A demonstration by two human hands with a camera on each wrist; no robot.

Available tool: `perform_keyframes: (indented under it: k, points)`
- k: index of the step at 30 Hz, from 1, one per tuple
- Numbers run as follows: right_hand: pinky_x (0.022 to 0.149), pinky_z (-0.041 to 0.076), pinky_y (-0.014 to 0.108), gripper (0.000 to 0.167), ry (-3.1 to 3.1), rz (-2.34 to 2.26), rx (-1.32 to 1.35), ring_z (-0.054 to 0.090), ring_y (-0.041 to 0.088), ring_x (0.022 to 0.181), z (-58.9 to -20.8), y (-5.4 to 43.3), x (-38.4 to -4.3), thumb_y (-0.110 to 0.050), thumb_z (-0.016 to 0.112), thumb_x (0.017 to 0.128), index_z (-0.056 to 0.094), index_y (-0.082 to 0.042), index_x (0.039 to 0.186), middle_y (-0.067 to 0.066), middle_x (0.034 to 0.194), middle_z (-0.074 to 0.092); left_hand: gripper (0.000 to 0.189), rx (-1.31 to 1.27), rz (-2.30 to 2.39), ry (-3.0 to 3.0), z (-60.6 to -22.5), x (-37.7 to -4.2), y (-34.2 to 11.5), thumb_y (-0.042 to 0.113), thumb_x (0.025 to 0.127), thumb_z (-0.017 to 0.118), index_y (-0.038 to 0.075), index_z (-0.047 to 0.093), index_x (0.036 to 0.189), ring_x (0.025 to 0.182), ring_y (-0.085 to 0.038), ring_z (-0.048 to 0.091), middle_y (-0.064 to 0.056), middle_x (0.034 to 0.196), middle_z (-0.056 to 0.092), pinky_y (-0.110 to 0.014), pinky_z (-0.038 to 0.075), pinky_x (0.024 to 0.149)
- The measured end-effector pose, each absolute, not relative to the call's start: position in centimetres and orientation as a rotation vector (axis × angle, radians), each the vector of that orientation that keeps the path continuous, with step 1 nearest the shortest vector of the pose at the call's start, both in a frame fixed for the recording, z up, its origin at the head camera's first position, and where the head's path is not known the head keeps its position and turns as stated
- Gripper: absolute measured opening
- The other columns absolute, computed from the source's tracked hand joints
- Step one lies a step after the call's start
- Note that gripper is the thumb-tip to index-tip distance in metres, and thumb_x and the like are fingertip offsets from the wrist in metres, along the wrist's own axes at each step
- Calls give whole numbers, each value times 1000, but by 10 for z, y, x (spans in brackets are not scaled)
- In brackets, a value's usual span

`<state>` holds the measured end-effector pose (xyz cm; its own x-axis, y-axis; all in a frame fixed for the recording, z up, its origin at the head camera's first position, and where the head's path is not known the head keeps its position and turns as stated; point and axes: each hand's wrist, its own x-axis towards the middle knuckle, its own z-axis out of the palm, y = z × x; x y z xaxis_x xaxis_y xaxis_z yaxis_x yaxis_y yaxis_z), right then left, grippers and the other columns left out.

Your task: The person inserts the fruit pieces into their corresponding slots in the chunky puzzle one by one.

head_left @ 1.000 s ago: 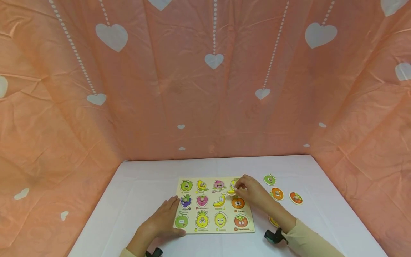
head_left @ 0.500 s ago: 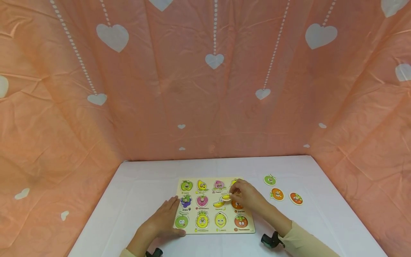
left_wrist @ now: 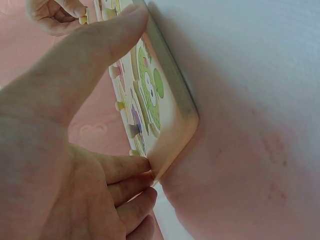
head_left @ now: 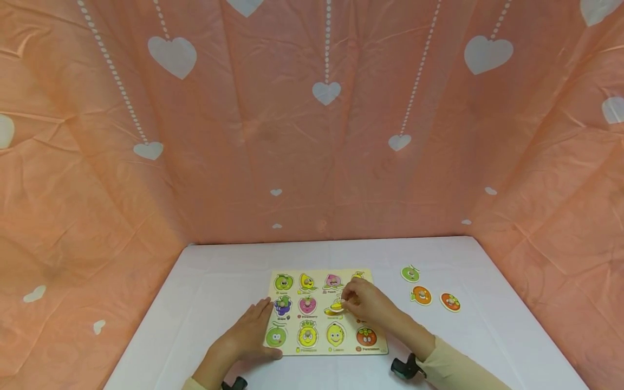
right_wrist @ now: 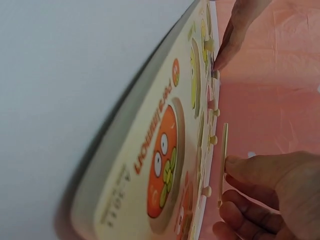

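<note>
A fruit puzzle board [head_left: 322, 320] lies on the white table. My left hand [head_left: 248, 331] rests at its front left corner, the thumb along the front edge and the fingertips against the left edge. In the left wrist view the thumb [left_wrist: 100, 45] overlaps the board's rim. My right hand [head_left: 368, 301] pinches a yellow banana puzzle piece [head_left: 337, 307] over the banana picture in the middle row. The right wrist view has this thin piece [right_wrist: 224, 160] nearly edge-on, apart from the board. My right hand covers most of the orange picture.
Right of the board lie a loose green piece [head_left: 410, 273], an orange piece [head_left: 421, 296] and a persimmon piece [head_left: 450, 302]. Several knobs [right_wrist: 213, 140] stand up from the board. A pink curtain [head_left: 322, 162] with white hearts surrounds the table [head_left: 234, 260].
My right hand has carried the banana piece left and toward me, from the upper right picture to the banana picture. A yellow piece near the right forearm has become hidden. My left hand stays put.
</note>
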<state>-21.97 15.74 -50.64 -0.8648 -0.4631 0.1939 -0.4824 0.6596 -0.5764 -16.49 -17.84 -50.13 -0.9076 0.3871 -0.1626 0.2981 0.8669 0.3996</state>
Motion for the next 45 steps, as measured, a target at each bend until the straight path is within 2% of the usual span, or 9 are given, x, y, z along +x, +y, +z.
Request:
perform_keyframes:
  k: [21,45]
  points:
    - [70,52,23,12,-2842,945,877,51,5,82,-516,149,-223,-11,84,93,73,-13,92,-8,87,58,122,515,540,2814,-500,-163,-178,47,74,98,-15,35,159,160,-45,27,-31,170,29,-56,24,133]
    - [70,49,24,15,-2864,890,867,49,6,81,-521,145,-226,-16,85,94,70,-17,90,-12,85,54,122,509,531,2805,-501,-164,-178,48,74,97,-13,34,160,161,-44,26,-30,171,29,-55,23,134]
